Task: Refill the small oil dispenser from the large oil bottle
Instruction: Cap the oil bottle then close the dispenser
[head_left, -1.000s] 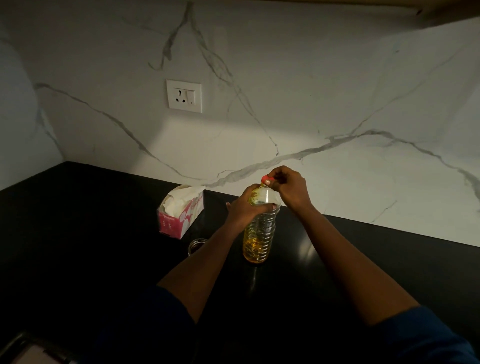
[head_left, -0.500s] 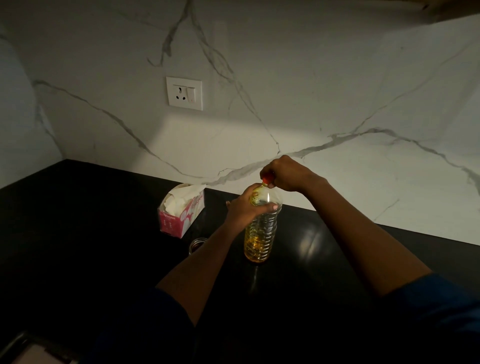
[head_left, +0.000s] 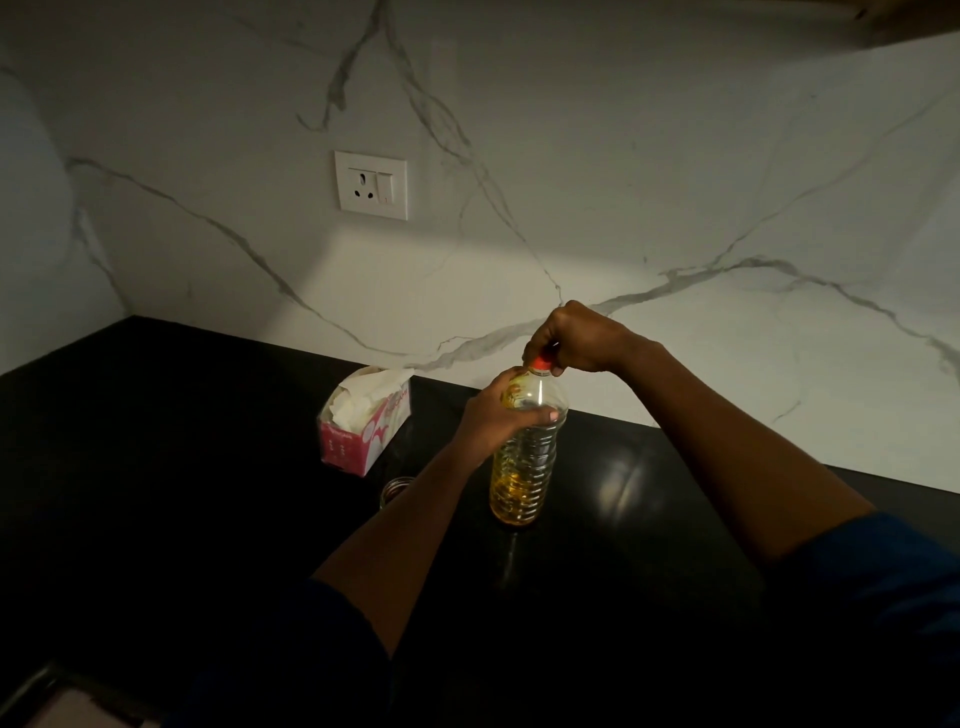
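Early stage. Bottle (head_left: 522, 467) stands upright on the counter (head_left: 156, 441), red cap (head_left: 542, 365) on, nothing poured yet. Oil sits low in it, roughly the bottom third. Left hand (head_left: 493, 415) grips the bottle's shoulder, fingers wrapped round, thumb across the front. Right hand (head_left: 576, 338) sits on top, fingers curled down and pinching the cap, which reads as unscrewing.

Left to do: cap off, lift, tip into the dispenser (head_left: 396, 488), recap. The dispenser is a small glass rim just left of the bottle, half hidden by the left forearm (lid on or off, cannot tell).

Room: bare counter to the right and in front of the bottle. Tissue box (head_left: 358, 431) is near, behind the dispenser, so the pour side is tighter. Wall (head_left: 675, 208) is close behind; the counter's front edge is not in view.
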